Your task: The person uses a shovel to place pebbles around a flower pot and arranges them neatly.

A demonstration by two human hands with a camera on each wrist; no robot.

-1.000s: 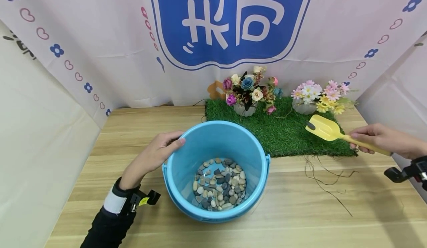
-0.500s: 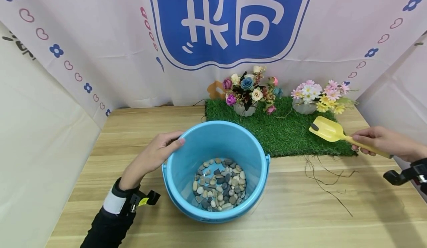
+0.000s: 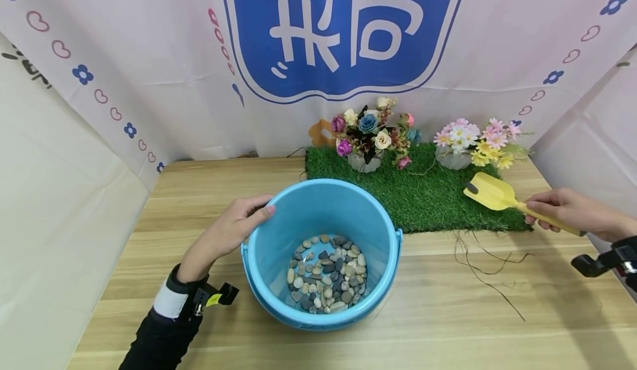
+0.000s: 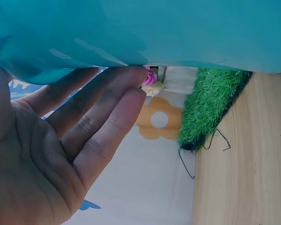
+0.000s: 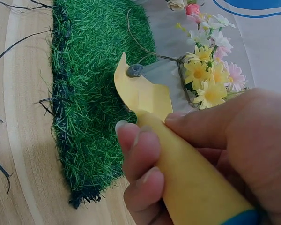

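A light blue bucket [image 3: 325, 320] stands on the wooden table with many grey and tan pebbles [image 3: 328, 276] on its bottom. At its left rim my left hand [image 3: 229, 232] holds on, thumb over the edge and fingers along the outer side; the left wrist view has the fingers [image 4: 107, 126] against the bucket's wall [image 4: 154, 33]. To the right, my right hand [image 3: 572, 209] grips the handle of a yellow toy shovel [image 3: 490, 193]. One dark pebble [image 3: 471, 188] lies near the tip of its blade, also visible in the right wrist view. The shovel is above the artificial grass mat.
The green grass mat [image 3: 423, 204] lies behind the bucket, bearing a pot of roses [image 3: 365, 162] and a pot of daisies [image 3: 453, 160]. Loose dark strands [image 3: 478, 270] lie on the table [image 3: 423, 326] at right. A printed curtain [image 3: 239, 126] hangs behind.
My right hand and the shovel with its pebble have shifted slightly to the right, mostly in the first half second. The left hand and bucket stay in place.
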